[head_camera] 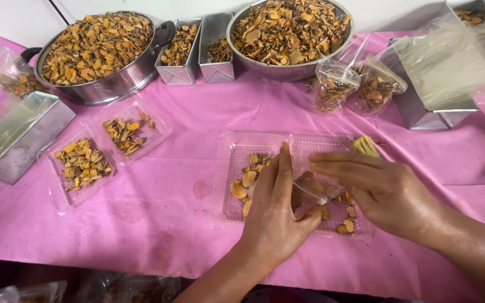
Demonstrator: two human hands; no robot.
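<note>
Both hands are pinching a small clear plastic bag (310, 188) between closed fingers: left hand (273, 216), right hand (380, 191). The bag is hovering over a clear clamshell tray (237, 213) of dried yellow-orange slices (245, 182). Bare pink tablecloth (169, 224) is lying left of the grip; two filled bags (355, 87) are standing beyond it.

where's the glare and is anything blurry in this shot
Head view: even, soft light with faint shadows; glare whitens the clear bags on the steel box at upper right and the one at far left; the left hand and right hand are fairly sharp; the edges bow slightly from the wide lens.
</note>
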